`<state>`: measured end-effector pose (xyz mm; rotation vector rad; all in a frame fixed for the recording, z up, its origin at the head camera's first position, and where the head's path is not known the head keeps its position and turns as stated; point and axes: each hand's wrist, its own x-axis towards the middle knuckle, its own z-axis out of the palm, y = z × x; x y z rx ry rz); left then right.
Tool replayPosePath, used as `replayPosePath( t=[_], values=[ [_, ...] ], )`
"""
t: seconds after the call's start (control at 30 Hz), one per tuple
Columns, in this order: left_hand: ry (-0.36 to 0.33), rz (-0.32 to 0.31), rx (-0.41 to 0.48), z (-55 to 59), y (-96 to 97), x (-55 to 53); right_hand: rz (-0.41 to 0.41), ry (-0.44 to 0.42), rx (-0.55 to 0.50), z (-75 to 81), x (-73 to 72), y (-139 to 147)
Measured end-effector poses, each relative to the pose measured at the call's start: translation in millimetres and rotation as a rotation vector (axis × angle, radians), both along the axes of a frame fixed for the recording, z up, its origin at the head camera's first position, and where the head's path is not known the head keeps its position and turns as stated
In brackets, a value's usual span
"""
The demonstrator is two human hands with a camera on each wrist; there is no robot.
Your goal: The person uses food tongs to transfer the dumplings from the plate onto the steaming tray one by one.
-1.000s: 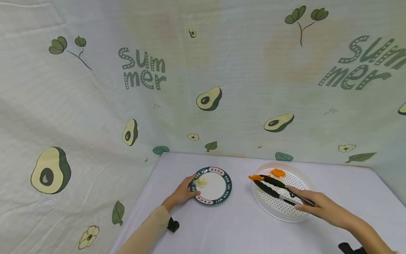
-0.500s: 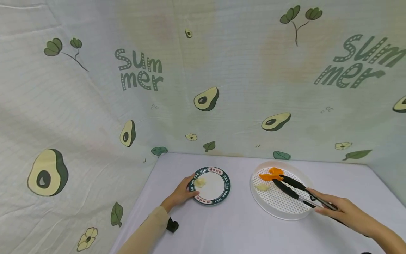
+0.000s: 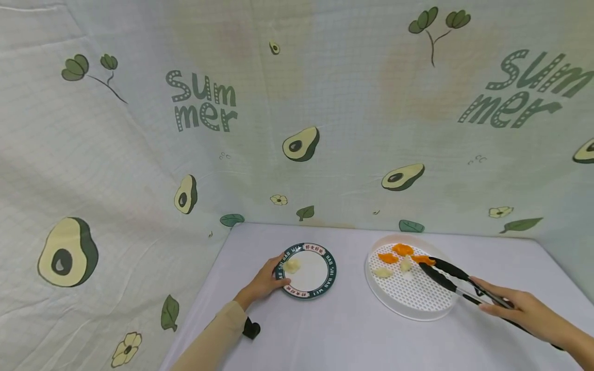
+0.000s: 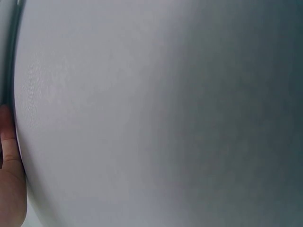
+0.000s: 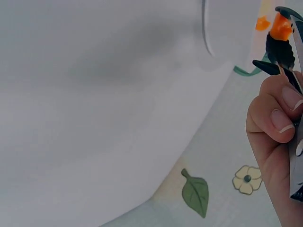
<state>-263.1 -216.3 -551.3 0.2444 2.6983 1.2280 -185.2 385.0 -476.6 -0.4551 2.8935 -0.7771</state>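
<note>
My left hand (image 3: 263, 280) holds the left rim of a white plate (image 3: 312, 271) with a dark green patterned border, thumb over the edge. One pale yellow piece (image 3: 292, 266) lies on that plate. In the left wrist view the fingers (image 4: 10, 151) lie along the plate's dark rim (image 4: 11, 61). Black-tipped metal tongs (image 3: 438, 278) are gripped in my right hand (image 3: 524, 310). Their tips are at an orange piece (image 3: 422, 260) over the right part of a round white perforated tray (image 3: 413, 312). Two more orange pieces (image 3: 388, 258) and two pale yellow pieces (image 3: 383, 272) lie on the tray.
A white-covered table (image 3: 343, 330) carries the plate at left and the tray at right. Behind it and along the left hangs a cloth (image 3: 343, 196) printed with avocados and leaves. A black object (image 3: 251, 328) shows at my left sleeve.
The tongs have moved rightward over the tray, from an orange piece at its left edge to one farther right. The first orange piece now lies on the tray. My left hand stays at the plate.
</note>
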Motion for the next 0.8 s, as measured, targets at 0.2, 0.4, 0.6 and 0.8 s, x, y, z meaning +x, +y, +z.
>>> replayPosePath(
  t=[0.2,0.4,0.6,0.8],
  values=[
    [-0.005,0.008,0.004,-0.4,-0.3,-0.6,-0.016,-0.038,0.009,1.1,-6.8,0],
    [-0.013,0.017,0.001,-0.8,1.3,0.9,-0.028,-0.062,0.051,1.6,-13.5,-2],
    [-0.008,0.007,0.014,-2.3,0.7,0.6,-0.016,-0.090,0.070,6.2,-18.4,-9],
    [-0.003,0.000,0.007,-7.1,-1.0,-2.4,-0.038,-0.133,0.088,11.5,-22.2,-20]
  ],
)
